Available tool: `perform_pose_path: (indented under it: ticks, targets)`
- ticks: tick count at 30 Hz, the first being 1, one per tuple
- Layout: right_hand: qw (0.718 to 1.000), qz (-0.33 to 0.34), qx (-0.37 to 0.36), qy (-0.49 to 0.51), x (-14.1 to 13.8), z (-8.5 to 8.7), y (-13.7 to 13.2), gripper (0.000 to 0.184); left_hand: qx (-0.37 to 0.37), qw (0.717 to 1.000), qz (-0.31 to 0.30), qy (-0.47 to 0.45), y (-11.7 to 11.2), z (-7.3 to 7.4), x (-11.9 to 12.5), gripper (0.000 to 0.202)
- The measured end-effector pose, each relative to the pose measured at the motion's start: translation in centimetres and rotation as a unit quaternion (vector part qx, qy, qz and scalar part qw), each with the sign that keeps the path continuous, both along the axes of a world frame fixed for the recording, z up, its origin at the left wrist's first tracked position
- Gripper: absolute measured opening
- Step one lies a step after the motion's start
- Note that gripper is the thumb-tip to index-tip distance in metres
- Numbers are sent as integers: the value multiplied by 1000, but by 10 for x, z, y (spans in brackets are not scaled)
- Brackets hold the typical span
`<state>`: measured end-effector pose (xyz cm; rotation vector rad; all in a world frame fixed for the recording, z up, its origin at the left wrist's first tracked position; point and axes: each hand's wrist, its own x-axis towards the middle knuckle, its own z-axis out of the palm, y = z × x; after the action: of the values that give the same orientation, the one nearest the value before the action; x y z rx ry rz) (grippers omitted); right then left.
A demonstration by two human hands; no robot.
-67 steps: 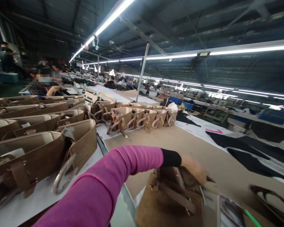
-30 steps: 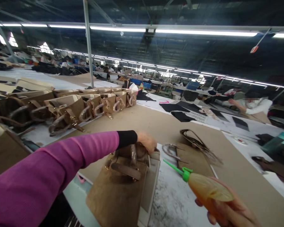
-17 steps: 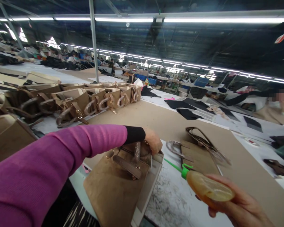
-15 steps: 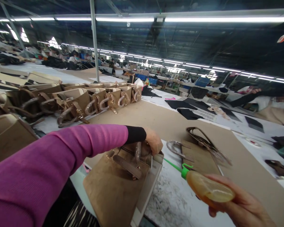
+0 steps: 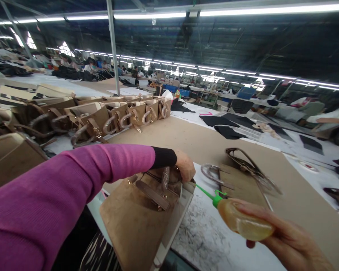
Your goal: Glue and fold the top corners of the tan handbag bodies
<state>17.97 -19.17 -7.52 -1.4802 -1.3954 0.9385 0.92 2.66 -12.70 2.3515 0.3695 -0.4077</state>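
A tan handbag with a plastic-wrapped handle and a brown strap lies tilted in front of me at the table edge. My left hand reaches across it and grips its far upper corner; the fingertips are hidden behind the edge. In my right hand is a squeeze bottle of amber liquid, likely glue, with my fingers wrapped round it. Its thin green nozzle points at the bag's pale side edge, close to my left hand. Whether the tip touches cannot be made out.
Several similar handbags stand in rows at the left. A flat tan bag panel with a wrapped handle and straps lies on the right. Black cut pieces lie farther back. Co-workers are at tables beyond.
The squeeze bottle and my right hand have shifted slightly left, with the nozzle still beside the bag edge. My left hand keeps its grip. The view has tipped a little downward.
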Motion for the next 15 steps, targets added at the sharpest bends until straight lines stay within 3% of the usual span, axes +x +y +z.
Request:
perform_pose_path:
  ticks: [4, 8, 15]
  targets:
    - [999, -28, -37, 3, -5, 5, 0, 35, -5, 1000, -11, 29, 1, -2, 1, 35]
    - [997, -37, -66, -1, -4, 2, -1, 32, 12, 1000, 8, 1, -1, 2, -2, 29]
    - [999, -9, -4, -35, 7, -11, 0, 37, 59, 991, 74, -98, -14, 7, -13, 22]
